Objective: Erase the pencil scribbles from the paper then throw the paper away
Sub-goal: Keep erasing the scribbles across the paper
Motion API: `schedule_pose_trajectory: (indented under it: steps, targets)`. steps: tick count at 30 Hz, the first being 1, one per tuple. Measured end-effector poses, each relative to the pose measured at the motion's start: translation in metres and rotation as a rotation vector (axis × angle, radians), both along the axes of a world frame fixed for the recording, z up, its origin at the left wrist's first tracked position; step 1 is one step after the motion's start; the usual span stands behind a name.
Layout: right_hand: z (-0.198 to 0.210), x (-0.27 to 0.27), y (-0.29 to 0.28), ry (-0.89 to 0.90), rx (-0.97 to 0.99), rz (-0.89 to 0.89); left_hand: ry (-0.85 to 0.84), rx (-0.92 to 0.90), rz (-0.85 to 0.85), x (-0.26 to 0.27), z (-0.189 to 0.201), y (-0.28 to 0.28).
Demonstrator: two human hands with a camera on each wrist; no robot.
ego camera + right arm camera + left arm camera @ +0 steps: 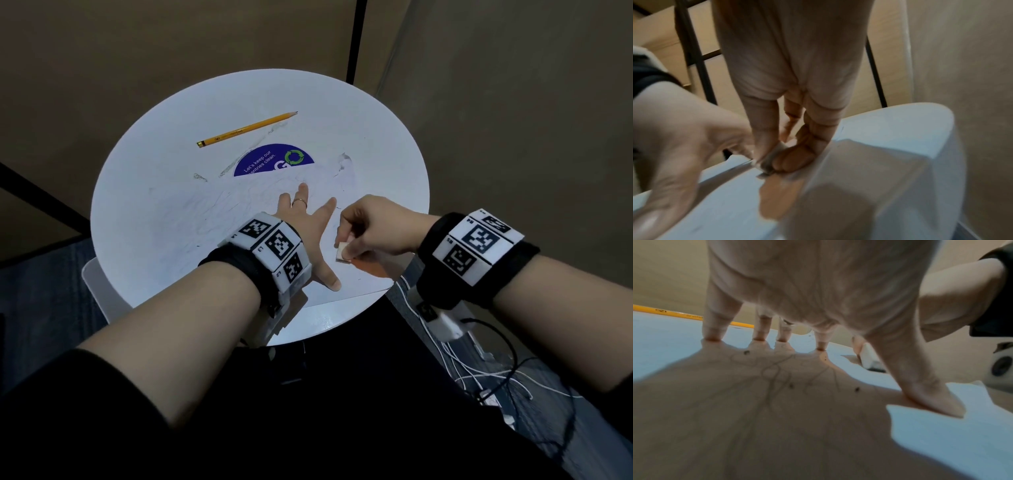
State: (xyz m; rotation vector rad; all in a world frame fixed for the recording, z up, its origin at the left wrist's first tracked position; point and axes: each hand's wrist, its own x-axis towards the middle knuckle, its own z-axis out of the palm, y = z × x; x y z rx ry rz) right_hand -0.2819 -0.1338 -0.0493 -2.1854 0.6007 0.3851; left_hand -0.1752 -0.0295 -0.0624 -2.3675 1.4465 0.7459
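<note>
So the left hand (310,233) is spread flat, fingers straight, pinning the paper (191,219) to the round white table (383,144), while the right hand (371,228) pinches a white eraser (342,256) against the sheet's near edge. Pencil (246,129) lies farther back.

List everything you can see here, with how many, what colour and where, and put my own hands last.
table: one, white, round, in front of the person
paper: one, white, faint pencil scribbles, flat on the table
pencil: one, yellow, far side of the table
sticker: one, blue with a green recycling symbol, partly under the paper
eraser: one, white, on the paper's near right part
cables: several, white and black, on the floor at right
left hand: fingers spread, pressing the paper
right hand: pinches the eraser
</note>
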Motion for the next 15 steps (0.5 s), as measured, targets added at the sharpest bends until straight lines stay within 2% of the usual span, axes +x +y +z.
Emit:
schedule_pose_trajectory:
  steps: [4,6,9,15]
  targets:
    - [0.005,-0.001,-0.016,-0.075,-0.176,-0.149,0.008,-0.002,0.005,0.000,-0.001,0.002]
    - [0.006,-0.003,-0.012,-0.064,-0.150,-0.114,0.007,-0.007,0.001,0.000,-0.002,0.000]
    - [0.001,-0.008,0.010,-0.005,-0.084,0.073,0.000,-0.011,-0.003,0.001,-0.005,0.000]
    - [0.005,-0.002,-0.009,-0.065,-0.151,-0.082,0.008,0.001,0.002,0.002,-0.002,0.000]
